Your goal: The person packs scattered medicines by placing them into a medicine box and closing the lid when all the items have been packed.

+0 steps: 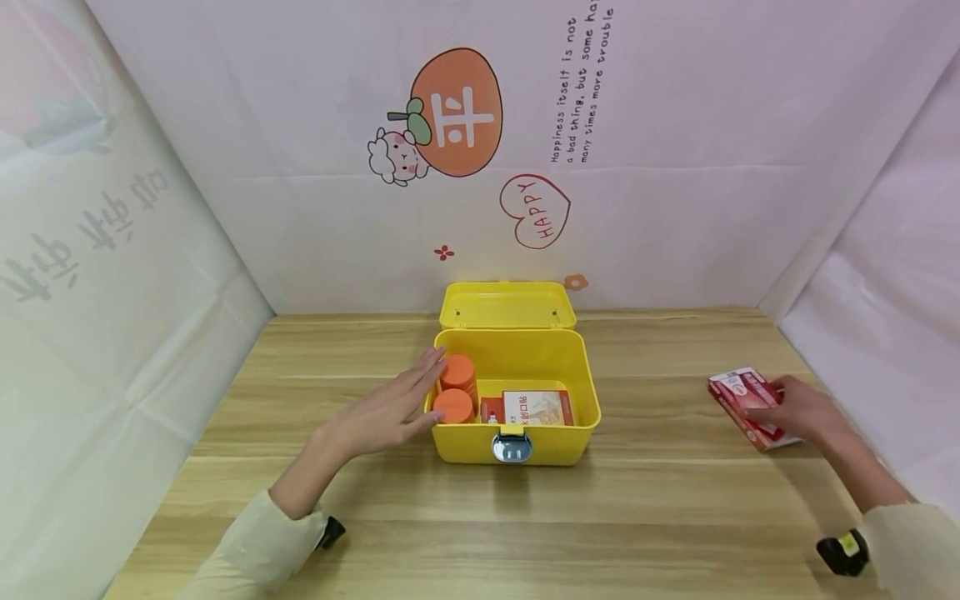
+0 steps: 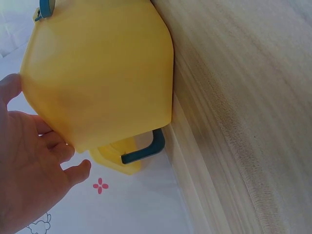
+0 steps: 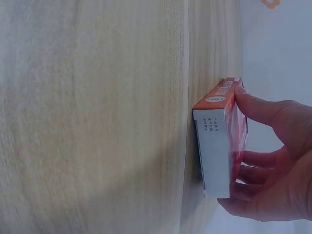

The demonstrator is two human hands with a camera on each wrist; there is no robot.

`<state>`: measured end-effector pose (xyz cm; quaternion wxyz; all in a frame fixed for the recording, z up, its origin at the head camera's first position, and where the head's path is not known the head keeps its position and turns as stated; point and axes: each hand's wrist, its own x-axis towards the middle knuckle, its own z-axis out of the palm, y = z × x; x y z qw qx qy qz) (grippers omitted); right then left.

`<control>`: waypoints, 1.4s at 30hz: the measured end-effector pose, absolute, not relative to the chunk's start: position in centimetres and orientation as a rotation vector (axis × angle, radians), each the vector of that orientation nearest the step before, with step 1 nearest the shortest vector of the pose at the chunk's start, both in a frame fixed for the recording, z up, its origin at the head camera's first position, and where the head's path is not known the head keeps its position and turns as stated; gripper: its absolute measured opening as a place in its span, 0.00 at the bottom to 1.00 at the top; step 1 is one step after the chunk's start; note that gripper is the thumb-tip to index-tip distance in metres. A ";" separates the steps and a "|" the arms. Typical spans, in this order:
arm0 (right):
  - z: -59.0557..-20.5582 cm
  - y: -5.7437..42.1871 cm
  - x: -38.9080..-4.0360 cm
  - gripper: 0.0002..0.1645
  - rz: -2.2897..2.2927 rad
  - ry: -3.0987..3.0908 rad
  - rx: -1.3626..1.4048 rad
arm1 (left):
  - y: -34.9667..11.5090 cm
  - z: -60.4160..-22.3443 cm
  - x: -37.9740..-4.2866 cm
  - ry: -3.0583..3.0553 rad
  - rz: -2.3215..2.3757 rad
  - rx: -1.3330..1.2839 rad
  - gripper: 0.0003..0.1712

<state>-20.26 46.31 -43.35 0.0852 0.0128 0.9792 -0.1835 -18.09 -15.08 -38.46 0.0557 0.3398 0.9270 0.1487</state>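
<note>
An open yellow storage box (image 1: pixel 517 446) with a dark front latch stands on the table, its lid (image 1: pixel 507 307) tipped back. My left hand (image 1: pixel 386 412) is at its left side, fingers mostly extended along the rim. The left wrist view shows that hand (image 2: pixel 36 165) with fingertips right at the box's edge. Inside are two orange-capped containers (image 1: pixel 453 406) and a white-and-red carton (image 1: pixel 537 407), with another red carton (image 1: pixel 491 409) partly hidden behind it. Far to the right, my right hand (image 1: pixel 806 408) grips a red-and-white medicine box (image 1: pixel 742 392); its white end (image 3: pixel 213 151) faces the right wrist camera.
The wooden table (image 1: pixel 480 525) meets a printed cloth backdrop (image 1: pixel 337 233) behind the yellow box. White cloth sides (image 1: pixel 892 292) rise at left and right. A dark green handle (image 2: pixel 146 152) sticks out from the lid.
</note>
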 end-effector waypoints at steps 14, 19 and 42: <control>-43.7 46.0 -20.6 0.52 -0.548 2.945 0.033 | -15.1 -38.5 -18.1 2.819 0.443 1.056 0.46; -43.4 45.9 -20.7 0.52 -0.535 2.924 0.049 | -15.2 -38.5 -18.0 2.820 0.453 1.078 0.46; -41.7 45.5 -20.7 0.34 -0.754 2.792 0.037 | -15.1 -38.4 -17.9 2.810 0.471 1.060 0.46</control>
